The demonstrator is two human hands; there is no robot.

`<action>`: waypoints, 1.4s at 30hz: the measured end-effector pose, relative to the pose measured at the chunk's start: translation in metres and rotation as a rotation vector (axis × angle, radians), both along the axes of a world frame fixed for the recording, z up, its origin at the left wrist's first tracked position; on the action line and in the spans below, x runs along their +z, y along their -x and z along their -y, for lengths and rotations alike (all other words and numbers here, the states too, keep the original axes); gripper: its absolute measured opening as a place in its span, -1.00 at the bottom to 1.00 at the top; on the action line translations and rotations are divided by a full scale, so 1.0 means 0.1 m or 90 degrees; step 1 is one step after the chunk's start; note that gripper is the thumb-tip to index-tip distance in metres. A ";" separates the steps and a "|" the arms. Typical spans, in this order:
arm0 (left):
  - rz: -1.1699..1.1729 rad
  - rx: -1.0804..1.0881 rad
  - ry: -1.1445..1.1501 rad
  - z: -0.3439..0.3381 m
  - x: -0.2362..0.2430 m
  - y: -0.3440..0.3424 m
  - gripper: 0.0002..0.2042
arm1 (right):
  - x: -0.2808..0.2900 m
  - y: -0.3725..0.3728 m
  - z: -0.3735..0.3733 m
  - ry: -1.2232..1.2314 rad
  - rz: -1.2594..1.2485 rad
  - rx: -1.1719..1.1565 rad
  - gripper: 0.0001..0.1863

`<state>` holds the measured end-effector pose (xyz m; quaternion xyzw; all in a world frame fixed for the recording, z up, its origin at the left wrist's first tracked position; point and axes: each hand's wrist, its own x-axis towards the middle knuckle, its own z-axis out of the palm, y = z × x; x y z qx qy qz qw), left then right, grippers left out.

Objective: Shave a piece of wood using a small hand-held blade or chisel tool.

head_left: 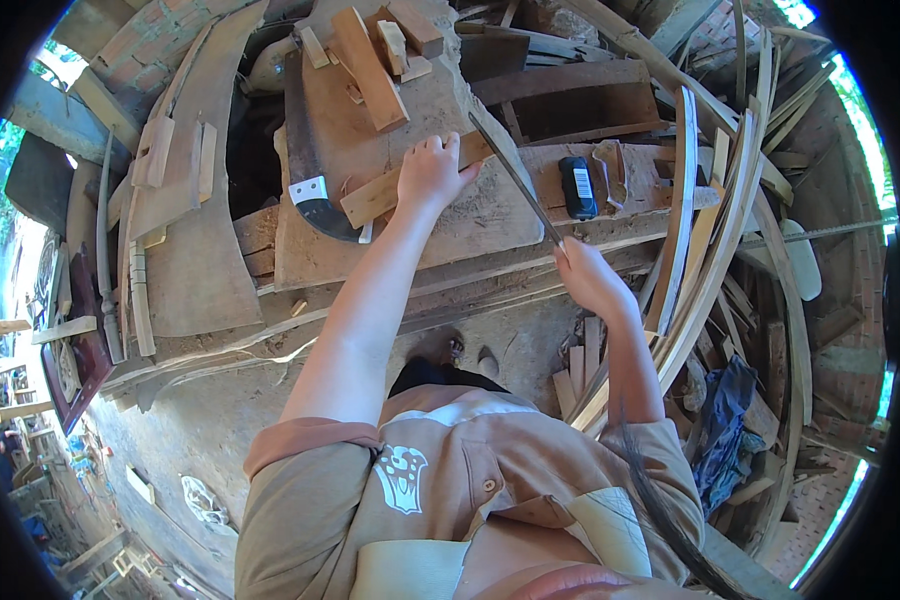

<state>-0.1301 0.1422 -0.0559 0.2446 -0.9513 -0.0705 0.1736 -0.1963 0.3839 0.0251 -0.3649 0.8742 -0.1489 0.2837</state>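
Note:
My left hand (429,176) is closed over a short wooden board (373,199), holding it down on the rough wooden work surface (432,232). The board slants up to the right beneath my fingers. In my right hand (592,277) is a long, thin, dark metal tool like a file (521,185), gripped at its near end. Its far part runs up and left past the board's right end; whether the two touch I cannot tell. Left of the board lies a curved dark strip (305,150) with a white patch.
Wood blocks (368,75) are piled beyond my left hand. A black container with a white label (577,188) lies right of the tool. Long curved planks (713,262) lean at the right, with dark blue cloth (727,425) among scraps. A large wooden sheet (196,215) lies at the left.

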 end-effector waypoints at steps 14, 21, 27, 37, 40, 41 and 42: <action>-0.013 0.003 -0.023 0.00 0.05 0.03 -0.41 | -0.58 0.54 1.30 0.112 -0.089 0.077 -0.66; -0.005 -0.002 -0.007 -0.05 0.05 0.00 -0.43 | -0.50 0.31 0.90 0.116 -0.037 -0.010 -0.69; -0.011 -0.009 -0.012 -0.04 0.02 0.04 -0.45 | -0.33 0.06 0.15 0.117 0.006 -0.011 -0.70; 0.006 -0.001 -0.005 -0.03 0.06 -0.02 -0.43 | -0.20 -0.02 -0.04 0.098 -0.029 0.006 -0.69; -0.005 0.001 0.002 -0.03 0.05 -0.02 -0.42 | -0.33 0.19 0.36 0.082 0.006 0.008 -0.69; -0.008 -0.003 0.004 -0.04 0.05 0.01 -0.42 | -0.48 0.30 0.49 0.091 -0.018 0.012 -0.69; -0.008 -0.009 0.004 -0.05 0.05 0.04 -0.42 | -0.56 0.41 0.63 0.100 -0.044 0.014 -0.69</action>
